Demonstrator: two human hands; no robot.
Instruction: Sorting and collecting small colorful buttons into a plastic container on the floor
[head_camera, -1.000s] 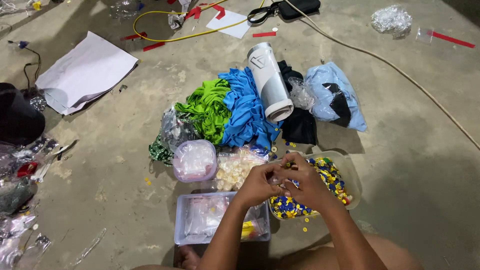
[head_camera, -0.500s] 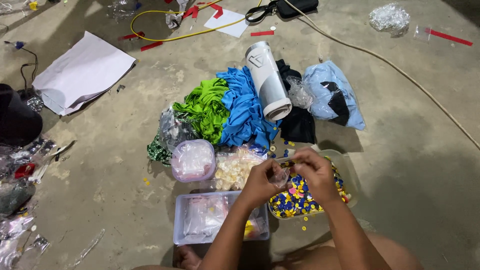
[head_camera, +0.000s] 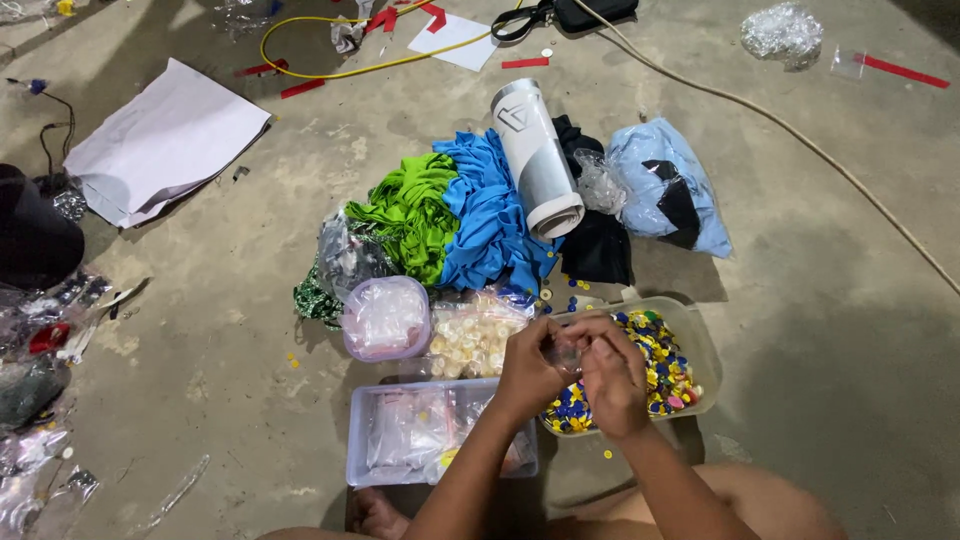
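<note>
My left hand (head_camera: 528, 372) and my right hand (head_camera: 610, 375) meet over a clear tub (head_camera: 696, 352) filled with several coloured buttons. Both hands pinch a small clear plastic bag (head_camera: 566, 355) between the fingertips. What is inside the bag is hard to tell. In front of my left arm lies a clear rectangular box (head_camera: 360, 445) holding small plastic bags. A bag of pale buttons (head_camera: 470, 335) and a round lidded container (head_camera: 385, 318) sit just beyond the box.
Behind the tubs lie green cloth (head_camera: 412, 210), blue cloth (head_camera: 490, 215), a white roll (head_camera: 535, 155), black cloth and a bagged blue garment (head_camera: 665, 185). White paper (head_camera: 165, 140) lies far left. A yellow cable (head_camera: 330, 72) and a cord (head_camera: 800, 130) cross the concrete floor.
My hands rose slightly with the small bag, then came back down close over the button tub, fingers closing together on it.
</note>
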